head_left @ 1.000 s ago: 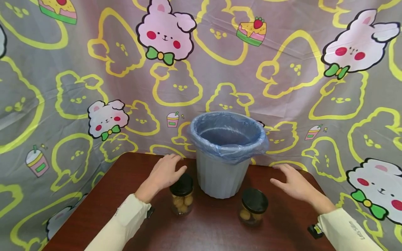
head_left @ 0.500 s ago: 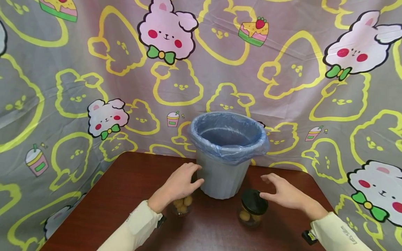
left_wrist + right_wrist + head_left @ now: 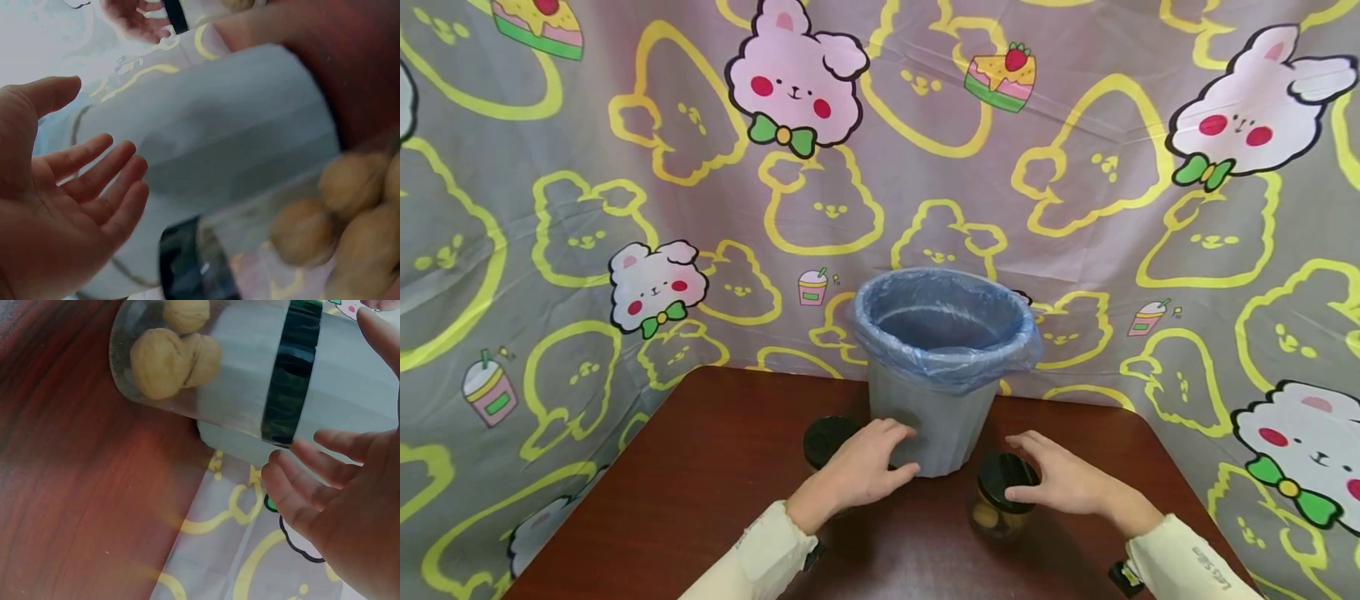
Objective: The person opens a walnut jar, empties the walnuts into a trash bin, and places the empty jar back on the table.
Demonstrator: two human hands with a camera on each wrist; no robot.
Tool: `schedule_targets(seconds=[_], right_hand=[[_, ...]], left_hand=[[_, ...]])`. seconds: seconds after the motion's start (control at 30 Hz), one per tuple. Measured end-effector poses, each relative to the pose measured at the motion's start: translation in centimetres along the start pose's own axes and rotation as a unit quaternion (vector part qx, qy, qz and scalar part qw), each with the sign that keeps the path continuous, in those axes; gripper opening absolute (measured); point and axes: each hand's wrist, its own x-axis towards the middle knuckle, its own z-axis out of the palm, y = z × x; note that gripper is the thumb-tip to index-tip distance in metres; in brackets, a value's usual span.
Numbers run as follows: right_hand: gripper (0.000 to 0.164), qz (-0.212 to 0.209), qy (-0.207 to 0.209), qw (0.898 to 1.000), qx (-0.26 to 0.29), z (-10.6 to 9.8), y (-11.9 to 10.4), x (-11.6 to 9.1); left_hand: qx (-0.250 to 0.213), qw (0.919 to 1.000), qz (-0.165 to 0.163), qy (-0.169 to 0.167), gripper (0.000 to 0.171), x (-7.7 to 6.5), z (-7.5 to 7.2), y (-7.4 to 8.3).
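My left hand (image 3: pixel 865 467) hovers in front of the bin with fingers loosely bent and nothing in them. It partly covers a clear jar with a black lid (image 3: pixel 829 440); several walnuts (image 3: pixel 303 231) show inside that jar in the left wrist view. On the right, my right hand (image 3: pixel 1063 477) has thumb and fingers spread at the black lid (image 3: pixel 1002 481) of a second clear jar. In the right wrist view its fingertips are right at the lid's edge, and walnuts (image 3: pixel 159 365) lie in the bottom of the jar.
A grey bin (image 3: pixel 925 425) with a blue plastic liner (image 3: pixel 955 362) stands behind the jars on the dark red-brown table (image 3: pixel 715 467). A patterned cloth (image 3: pixel 925 175) hangs close behind the table.
My left hand has moved right and nearer, from beyond the left jar to in front of the bin. My right hand has moved left and down to the right jar's lid. The jars stay put.
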Motion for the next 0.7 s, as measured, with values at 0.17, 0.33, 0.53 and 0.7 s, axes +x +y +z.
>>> schedule_targets(seconds=[0.17,0.33,0.53,0.7], right_hand=[[0.085,-0.004,-0.012,1.0,-0.016,0.8,0.1,0.1],[0.09,0.004,-0.022,1.0,-0.02,1.4,0.3,0.1],[0.093,0.0,-0.028,0.999,-0.019,1.9,0.3,0.3],[0.091,-0.006,-0.01,1.0,-0.023,2.4,0.4,0.4]], left_hand=[[-0.02,0.9992,-0.032,-0.014,0.045,-0.3,2.0,0.0],[-0.034,0.9984,-0.037,-0.027,0.047,-0.6,4.0,-0.5],[-0.047,0.996,-0.067,-0.035,0.052,-0.8,6.3,-1.3],[-0.069,0.9922,-0.082,-0.064,0.054,-0.7,8.1,-1.8]])
